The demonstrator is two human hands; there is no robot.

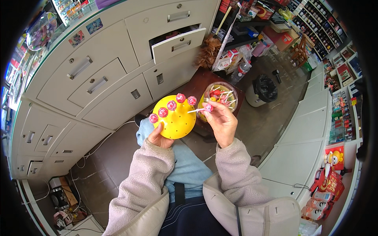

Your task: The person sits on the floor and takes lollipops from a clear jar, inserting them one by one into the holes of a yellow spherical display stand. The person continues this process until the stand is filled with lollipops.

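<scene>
My left hand [161, 137] grips the lower left edge of a yellow domed lollipop holder [177, 125] dotted with small holes. Several lollipops in pink-red wrappers, one of them the wrapped lollipop [163, 112], stand in a row across its upper part. Between the thumb and fingers of my right hand [222, 122] is a pink-wrapped lollipop [208, 108], held by its head, its white stick pointing left towards the dome. Behind that hand, a clear round tub [235, 93] holds many lollipops with white sticks, partly hidden by my fingers.
Beneath the tub is a dark red-brown stool or small table [195, 81]. A pale drawer [180, 45] juts out of the cabinet ahead. To the right are a lined waste bin [261, 91], a plastic bottle [241, 70] and white cabinets [301, 153]. White cables [103, 141] run along the floor at left.
</scene>
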